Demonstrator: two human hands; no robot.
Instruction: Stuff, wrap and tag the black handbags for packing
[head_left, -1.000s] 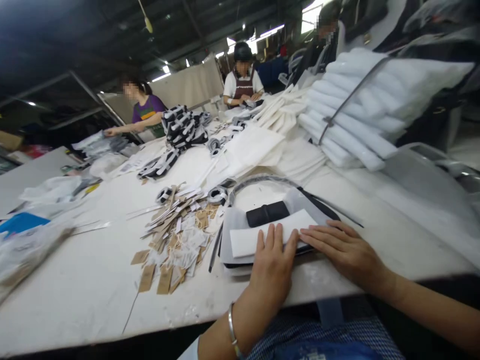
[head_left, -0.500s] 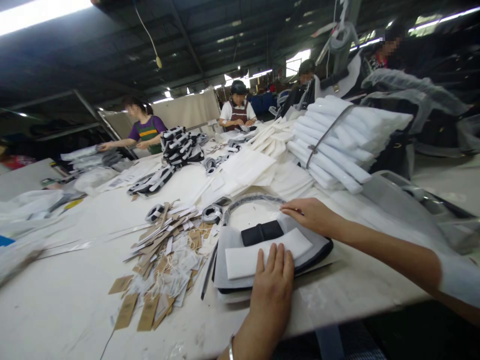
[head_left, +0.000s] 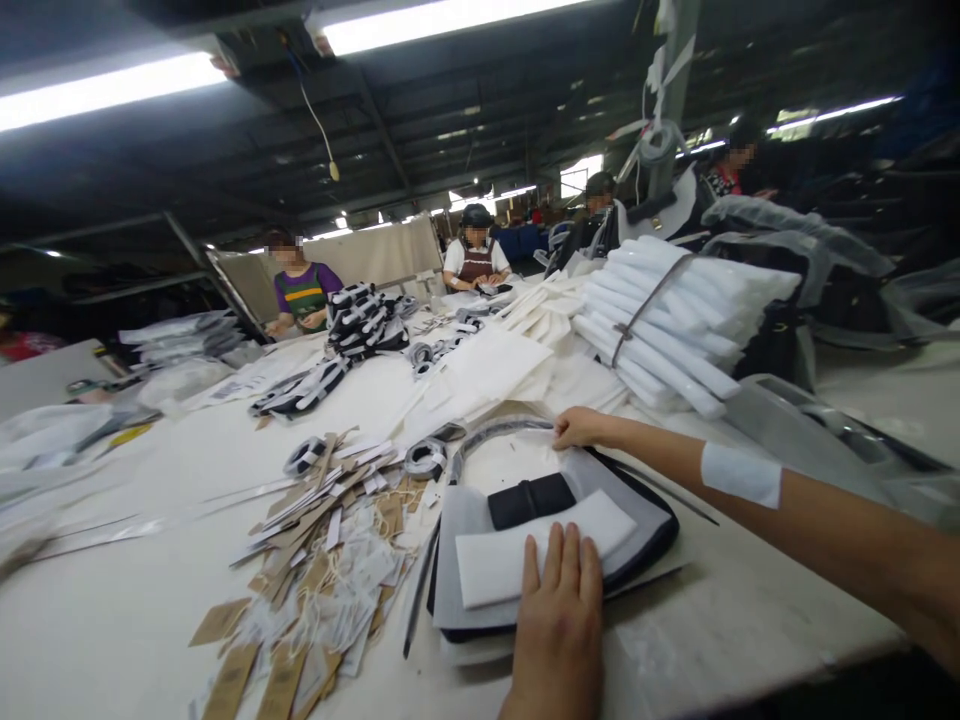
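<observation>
A dark handbag (head_left: pixel 651 558) lies flat on the table in front of me, with a thin whitish sheet (head_left: pixel 454 535) over its face. Across the lower part of that sheet rests a white foam strip (head_left: pixel 491 572). My left hand (head_left: pixel 561 610) presses on the strip, palm down with fingers stretched out. Above the strip shows a black flap with a narrow band (head_left: pixel 529 500). The bag's wrapped, arched handle (head_left: pixel 491 435) extends away from me. At its right end, my right hand (head_left: pixel 579 428) is closed around the handle, fingertips partly hidden.
Left of the bag spreads a heap of cardboard tags (head_left: pixel 300 590) with strings. A wrapped coil (head_left: pixel 425 459) lies by the handle. Behind are white sheets (head_left: pixel 487 350), a tied foam bundle (head_left: pixel 660 310) and stacked black-and-white pieces (head_left: pixel 364 320). Several co-workers sit or stand beyond.
My right hand has closed from loosely extended fingers into a grip at the handle's right end. My left hand stays on the foam strip. The camera view has shifted slightly.
</observation>
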